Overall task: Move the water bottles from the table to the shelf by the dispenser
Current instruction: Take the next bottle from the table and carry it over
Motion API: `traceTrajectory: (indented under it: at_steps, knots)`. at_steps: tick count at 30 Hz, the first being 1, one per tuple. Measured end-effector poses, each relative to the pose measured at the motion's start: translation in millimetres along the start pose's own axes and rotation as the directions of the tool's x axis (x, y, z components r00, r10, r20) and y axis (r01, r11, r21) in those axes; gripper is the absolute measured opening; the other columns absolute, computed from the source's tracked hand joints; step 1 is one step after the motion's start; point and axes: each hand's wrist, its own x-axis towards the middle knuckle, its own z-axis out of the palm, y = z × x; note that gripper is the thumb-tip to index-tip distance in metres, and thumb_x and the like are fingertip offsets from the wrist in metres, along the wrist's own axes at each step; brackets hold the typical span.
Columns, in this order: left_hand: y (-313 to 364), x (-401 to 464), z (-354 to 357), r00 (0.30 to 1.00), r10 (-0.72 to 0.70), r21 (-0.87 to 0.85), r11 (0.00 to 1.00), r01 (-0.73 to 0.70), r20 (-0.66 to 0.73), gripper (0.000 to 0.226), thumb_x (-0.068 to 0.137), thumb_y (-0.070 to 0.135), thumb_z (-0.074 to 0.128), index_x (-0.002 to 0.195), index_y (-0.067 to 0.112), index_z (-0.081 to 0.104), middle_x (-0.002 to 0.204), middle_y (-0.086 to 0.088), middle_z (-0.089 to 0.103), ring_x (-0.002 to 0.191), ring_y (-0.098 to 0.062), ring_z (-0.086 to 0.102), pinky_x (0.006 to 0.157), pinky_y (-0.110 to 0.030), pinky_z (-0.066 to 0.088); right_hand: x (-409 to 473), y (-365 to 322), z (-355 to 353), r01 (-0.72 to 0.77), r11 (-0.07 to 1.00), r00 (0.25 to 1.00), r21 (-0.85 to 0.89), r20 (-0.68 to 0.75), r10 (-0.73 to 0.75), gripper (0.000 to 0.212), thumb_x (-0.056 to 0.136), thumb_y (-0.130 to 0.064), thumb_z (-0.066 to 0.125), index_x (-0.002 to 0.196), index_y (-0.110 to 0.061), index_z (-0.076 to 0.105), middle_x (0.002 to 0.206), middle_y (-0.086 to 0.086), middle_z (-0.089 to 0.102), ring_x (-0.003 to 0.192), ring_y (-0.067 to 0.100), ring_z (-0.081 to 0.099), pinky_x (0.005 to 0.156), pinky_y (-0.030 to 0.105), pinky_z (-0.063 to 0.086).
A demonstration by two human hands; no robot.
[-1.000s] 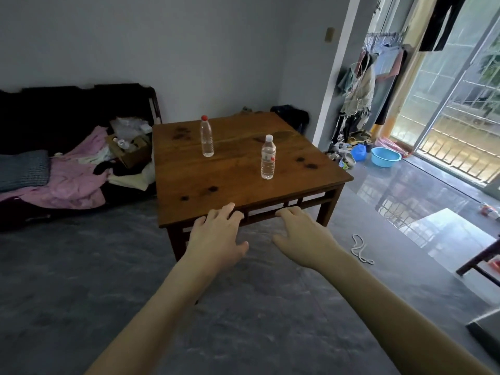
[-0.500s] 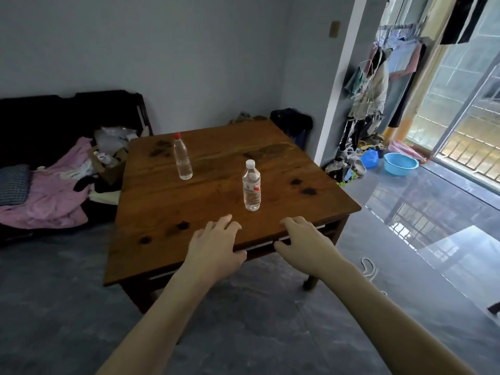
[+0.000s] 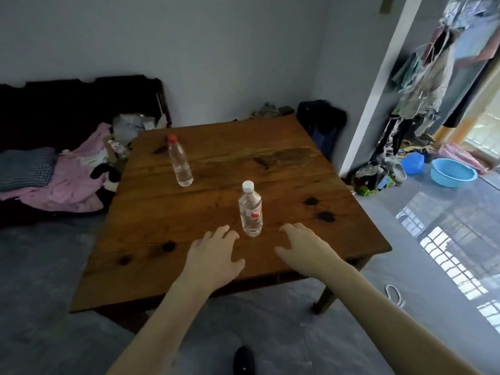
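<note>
You've got two water bottles standing upright on the wooden table (image 3: 216, 269): the white-capped bottle (image 3: 250, 212) sits toward the near edge, and the red-capped bottle (image 3: 180, 161) is farther back toward the far left corner, well apart from the first. Your left hand (image 3: 213, 257) and right hand (image 3: 305, 250) are both over the near edge, one on each side of the white-capped bottle, fingers spread and relaxed, holding nothing and not touching it. Nothing sits between your hands and that bottle. Off the table's left edge there's a dark sofa (image 3: 54, 109) piled with pink cloth (image 3: 73, 182). Past the right edge, on the floor, one blue basin (image 3: 453, 173) sits near a heap of hanging clothes (image 3: 422, 85).
</note>
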Motion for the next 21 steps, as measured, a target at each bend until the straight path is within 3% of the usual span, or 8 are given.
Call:
traceTrajectory:
  at_steps: [5,11,16,21]
  knots:
    - [-2.7,61.0,3.0,0.998,-0.062,-0.011,0.998,0.062,-0.028,0.068,0.093,0.054,0.063,0.154,0.034,0.037,0.168,0.006,0.026,0.150,-0.021,0.035,0.118,-0.046,0.034,70.5,9.0,-13.5,0.041,0.997,0.999,-0.060,0.026,-0.039,0.058,0.090,-0.046,0.054,0.142,-0.023,0.043,0.139,0.004,0.049,0.120,0.023,0.052,0.093,0.043,0.051]
    - [-13.9,135.3,10.8,0.992,-0.129,-0.009,0.992,0.129,0.001,0.092,0.082,0.061,0.073,0.157,0.033,0.028,0.170,0.004,0.021,0.153,-0.023,0.029,0.121,-0.048,0.030,155.3,10.8,-33.8,0.068,0.995,0.998,-0.079,0.010,-0.067,0.056,0.091,-0.041,0.054,0.142,-0.021,0.043,0.133,0.003,0.052,0.112,0.020,0.055,0.086,0.037,0.054]
    - [-23.4,188.4,23.4,0.991,-0.124,-0.068,0.990,0.127,0.040,0.109,0.074,0.070,0.075,0.160,0.032,0.019,0.170,0.005,0.021,0.154,-0.023,0.028,0.121,-0.050,0.028,205.3,19.6,-24.1,0.069,0.993,0.994,-0.095,0.088,-0.061,0.053,0.092,-0.041,0.053,0.140,-0.021,0.042,0.132,0.004,0.051,0.118,0.023,0.051,0.085,0.038,0.050]
    - [-26.0,203.9,47.9,0.980,-0.167,-0.206,0.961,0.187,0.112,0.116,0.065,0.078,0.075,0.158,0.033,0.021,0.164,0.009,0.031,0.149,-0.020,0.035,0.117,-0.048,0.035,229.6,33.6,1.0,0.040,0.994,0.973,-0.102,0.230,-0.016,0.059,0.092,-0.042,0.053,0.145,-0.021,0.039,0.140,0.005,0.047,0.125,0.026,0.049,0.093,0.043,0.048]
